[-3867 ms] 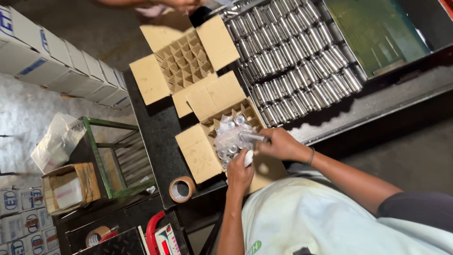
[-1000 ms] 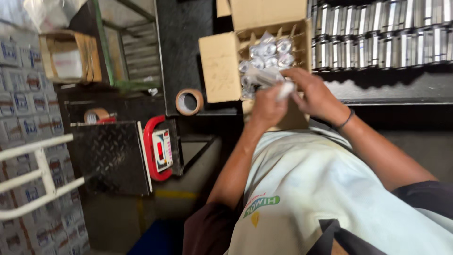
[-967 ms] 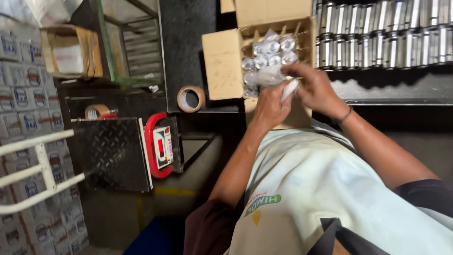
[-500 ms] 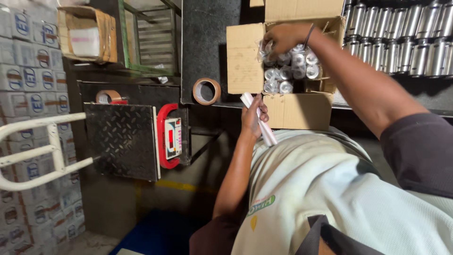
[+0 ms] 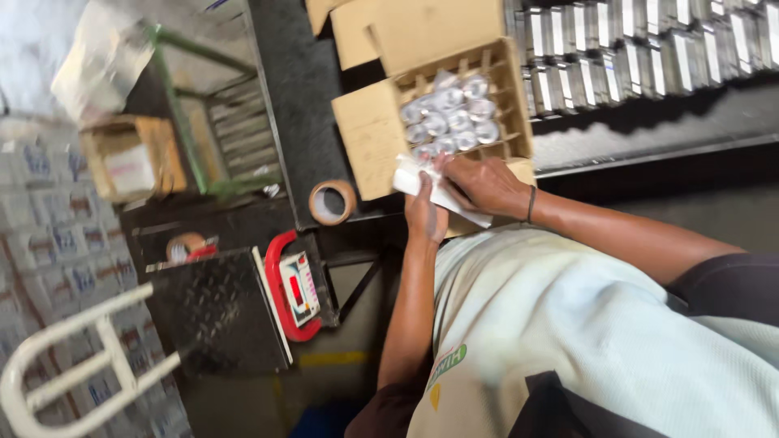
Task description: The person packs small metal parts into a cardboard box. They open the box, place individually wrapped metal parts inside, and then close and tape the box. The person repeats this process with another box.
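- one view only, from the head, looking steeply down over the person's own chest and arms.
- the picture is rolled: the bench (image 5: pixel 292 89) runs up the frame, the floor lies to the left.
- hands sit near, just above centre; the box (image 5: pixel 381 138) lies just beyond them.
- scale (image 5: pixel 296 288) and trolley handle (image 5: pixel 73 357) lie lower left, farther off.

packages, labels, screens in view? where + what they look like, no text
Open brown carton: on the dark table, divider grid, wrapped shiny pieces inside.
White wrapper: held by left hand and right hand, at the carton's near edge.
Scale display: below the table, red-framed, pale panel.
Small brown box: left, white label on its face.
Stacked white cartons: far left, blue print.
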Available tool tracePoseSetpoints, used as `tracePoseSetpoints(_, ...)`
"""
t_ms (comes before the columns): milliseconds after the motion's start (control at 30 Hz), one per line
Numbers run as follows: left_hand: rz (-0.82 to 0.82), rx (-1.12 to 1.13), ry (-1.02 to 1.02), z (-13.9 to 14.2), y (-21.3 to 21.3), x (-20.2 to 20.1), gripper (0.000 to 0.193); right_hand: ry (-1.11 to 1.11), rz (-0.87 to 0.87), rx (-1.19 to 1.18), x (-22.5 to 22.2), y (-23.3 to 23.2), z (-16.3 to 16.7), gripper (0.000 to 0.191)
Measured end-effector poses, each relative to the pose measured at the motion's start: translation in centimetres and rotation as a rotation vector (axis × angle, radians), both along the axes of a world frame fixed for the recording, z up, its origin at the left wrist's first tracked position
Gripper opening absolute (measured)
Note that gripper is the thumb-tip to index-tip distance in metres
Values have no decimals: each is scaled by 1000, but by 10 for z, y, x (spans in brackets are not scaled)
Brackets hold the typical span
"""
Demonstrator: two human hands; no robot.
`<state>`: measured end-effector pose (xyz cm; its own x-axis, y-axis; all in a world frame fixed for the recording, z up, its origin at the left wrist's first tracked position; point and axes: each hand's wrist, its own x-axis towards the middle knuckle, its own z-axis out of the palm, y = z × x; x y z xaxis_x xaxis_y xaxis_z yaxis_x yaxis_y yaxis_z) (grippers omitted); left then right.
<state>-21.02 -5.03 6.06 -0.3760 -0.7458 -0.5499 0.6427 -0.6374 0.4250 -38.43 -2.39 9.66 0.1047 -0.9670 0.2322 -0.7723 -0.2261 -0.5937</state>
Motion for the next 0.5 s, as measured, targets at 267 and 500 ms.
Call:
tracePoseSetpoints(267, -617, -823, -1051, 20, -36, -51, 27, -4, -215, 383, -83, 24, 35, 29)
tracePoseSetpoints(500, -526, -1207, -1139, 82, -28, -57, 20, -676, -436, 268, -107, 75, 42, 68)
